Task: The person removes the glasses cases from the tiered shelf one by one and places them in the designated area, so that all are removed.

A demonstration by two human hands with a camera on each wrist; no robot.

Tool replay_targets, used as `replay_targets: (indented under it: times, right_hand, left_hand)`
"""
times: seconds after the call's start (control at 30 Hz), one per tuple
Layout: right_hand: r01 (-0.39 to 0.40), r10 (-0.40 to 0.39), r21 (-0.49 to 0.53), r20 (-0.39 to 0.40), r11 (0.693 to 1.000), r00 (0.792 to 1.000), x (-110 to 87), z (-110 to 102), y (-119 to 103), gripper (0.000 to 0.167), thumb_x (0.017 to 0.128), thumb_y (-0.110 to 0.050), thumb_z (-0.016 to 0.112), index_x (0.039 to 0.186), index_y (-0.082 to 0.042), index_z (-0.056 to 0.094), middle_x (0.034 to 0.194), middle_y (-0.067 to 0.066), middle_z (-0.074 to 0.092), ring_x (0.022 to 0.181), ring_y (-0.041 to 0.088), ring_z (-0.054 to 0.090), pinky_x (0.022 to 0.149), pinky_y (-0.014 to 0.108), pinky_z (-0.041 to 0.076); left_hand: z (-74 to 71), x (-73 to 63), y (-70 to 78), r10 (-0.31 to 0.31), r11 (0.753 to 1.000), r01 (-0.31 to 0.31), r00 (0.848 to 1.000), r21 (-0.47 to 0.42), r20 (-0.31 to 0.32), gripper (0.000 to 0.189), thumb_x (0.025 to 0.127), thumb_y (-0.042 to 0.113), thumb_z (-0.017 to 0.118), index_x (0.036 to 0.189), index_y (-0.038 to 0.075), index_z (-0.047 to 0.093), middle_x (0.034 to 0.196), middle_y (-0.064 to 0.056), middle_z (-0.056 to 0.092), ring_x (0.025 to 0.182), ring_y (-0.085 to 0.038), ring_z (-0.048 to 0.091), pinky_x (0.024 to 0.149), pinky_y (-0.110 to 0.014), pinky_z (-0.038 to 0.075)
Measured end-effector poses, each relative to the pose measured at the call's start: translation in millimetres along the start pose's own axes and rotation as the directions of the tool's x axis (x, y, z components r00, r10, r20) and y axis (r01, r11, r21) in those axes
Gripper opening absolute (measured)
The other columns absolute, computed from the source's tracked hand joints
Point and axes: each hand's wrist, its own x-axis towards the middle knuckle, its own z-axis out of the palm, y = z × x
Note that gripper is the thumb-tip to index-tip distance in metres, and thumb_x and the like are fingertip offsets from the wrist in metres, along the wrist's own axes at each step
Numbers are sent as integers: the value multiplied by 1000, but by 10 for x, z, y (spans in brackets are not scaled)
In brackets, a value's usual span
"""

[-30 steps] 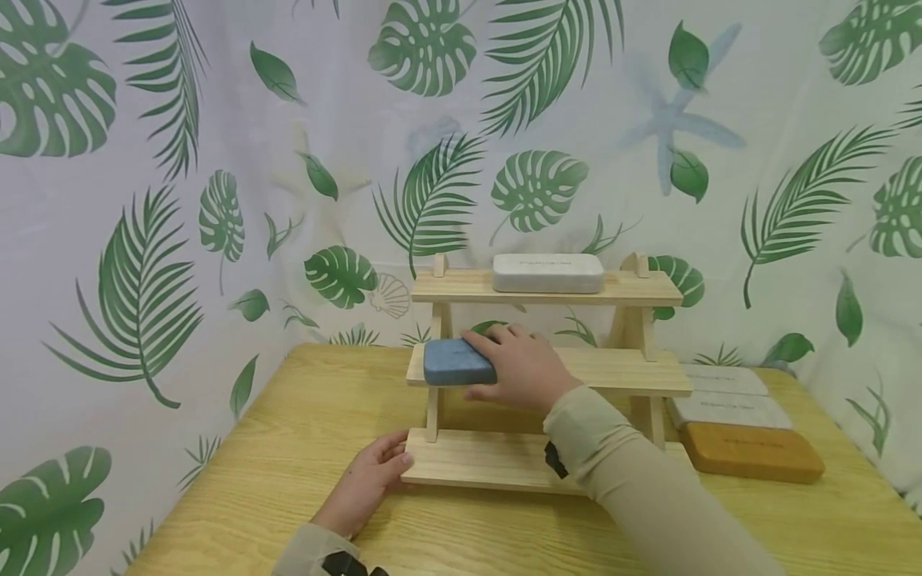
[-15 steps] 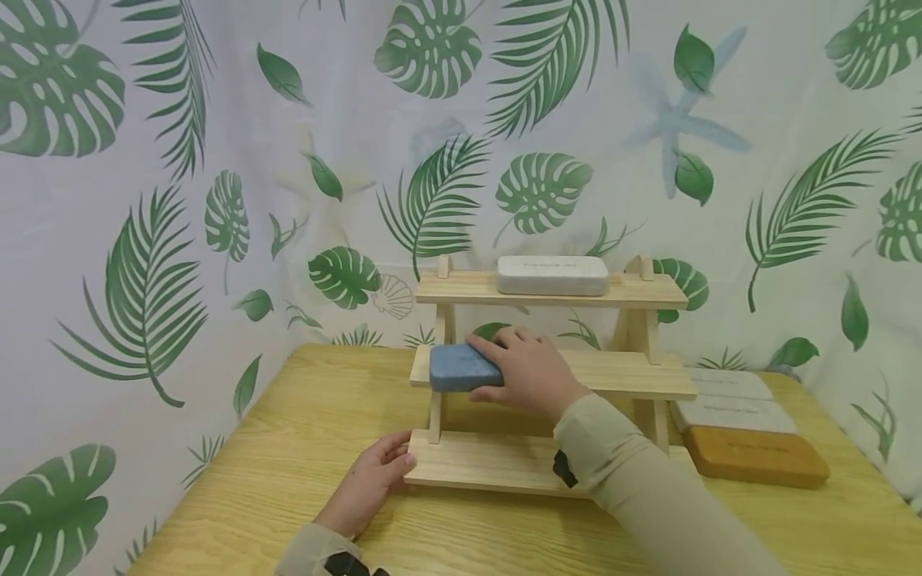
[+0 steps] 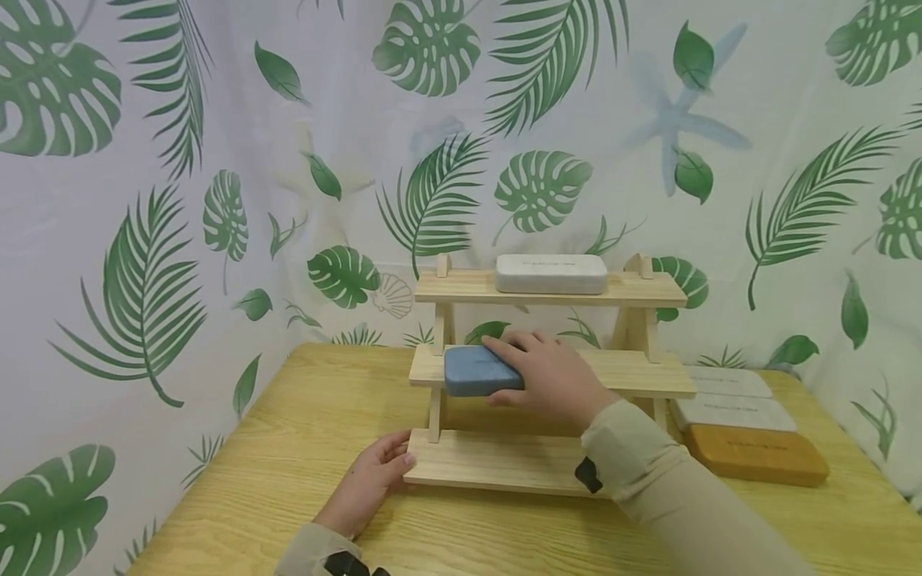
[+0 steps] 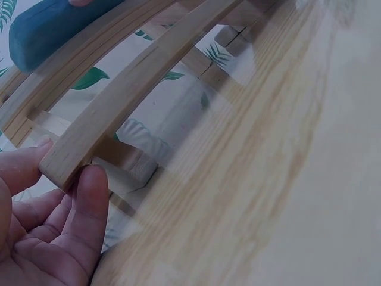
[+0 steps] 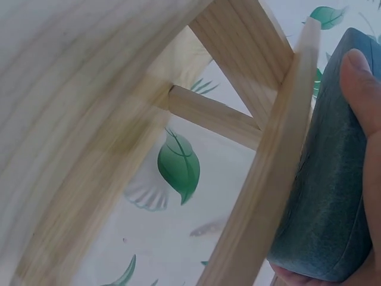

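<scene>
A three-tier wooden display stand [image 3: 475,460] stands on the table. My right hand [image 3: 551,376] grips a blue rounded case [image 3: 479,372] at the left part of the stand's middle shelf, thumb on its near side. In the right wrist view the blue case [image 5: 330,173] lies against the shelf board's edge; whether it rests fully on the board I cannot tell. My left hand [image 3: 367,484] holds the left end of the bottom shelf; in the left wrist view its fingers [image 4: 89,202] pinch the board's end. A white case [image 3: 551,274] lies on the top shelf.
Right of the stand, two white cases [image 3: 738,412] and an orange-brown case [image 3: 756,454] lie in a row on the wooden table [image 3: 288,416]. A leaf-print curtain [image 3: 324,200] hangs behind and along the left.
The blue case in my right hand has shifted right along the middle shelf, and its front edge sits slightly lower in view. My left hand keeps its place on the bottom shelf.
</scene>
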Motion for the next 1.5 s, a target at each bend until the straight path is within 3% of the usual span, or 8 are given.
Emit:
replay_targets:
  times: [0.17,0.47,0.63,0.77,1.13,1.3,1.5]
  right_hand:
    - [-3,3,2,-25,1000,1000,-91,-84,63,90,84,-75,63,156,-25,44,142,6,55,125,31,52,100,54,45]
    - [13,-13,7,-19,1000,1000,-347,-178,154,90,82,-74,66,155,-26,44,129,4,59,116,29,55,97,50,48]
    - [-9,10,17,-47,1000,999,-566,-273,276,91,82,-75,65,154,-25,46,130,3,59,113,28,56,92,50,50]
    - [-46,47,28,-46,999,998,-815,-351,393,92,82,-79,59,155,-25,45,133,2,58,112,28,56,92,52,49]
    - [-162,164,27,-63,986,984,-1660,-464,763,89,79,-62,79,152,-22,49,132,9,60,113,37,58,84,57,50]
    - [-195,197,37,-64,980,978,-1990,-494,1027,87,76,-57,84,147,-18,53,129,12,60,103,34,61,73,49,51]
    - [-275,274,37,23,961,962,-2326,-410,1345,90,77,-59,82,146,-9,53,128,19,59,101,37,62,69,47,52]
  left_hand:
    - [10,28,15,14,1000,-14,1000,3,1,67,104,28,60,155,-4,31,146,-24,48,121,-30,59,90,-41,56]
    - [10,-19,6,19,998,-19,1000,52,-2,67,105,27,59,155,-6,29,145,-26,47,119,-31,60,91,-39,56]
    - [0,16,18,20,999,-19,1000,46,-9,69,103,30,61,155,-6,31,145,-25,49,119,-31,60,92,-38,55]
    - [0,24,13,17,999,-17,1000,37,-10,69,103,29,61,155,-6,30,145,-25,49,119,-31,60,92,-39,55]
    - [28,-42,-29,12,1000,-11,1000,24,-22,70,103,28,62,153,-8,31,144,-27,48,118,-32,60,90,-40,56]
    - [12,6,-41,22,1000,-21,1000,21,-22,69,103,28,62,154,-7,31,146,-27,47,120,-33,59,90,-40,56]
    - [23,23,-55,15,1000,-14,1000,18,-26,69,103,28,63,154,-5,32,145,-25,48,120,-32,59,90,-40,56]
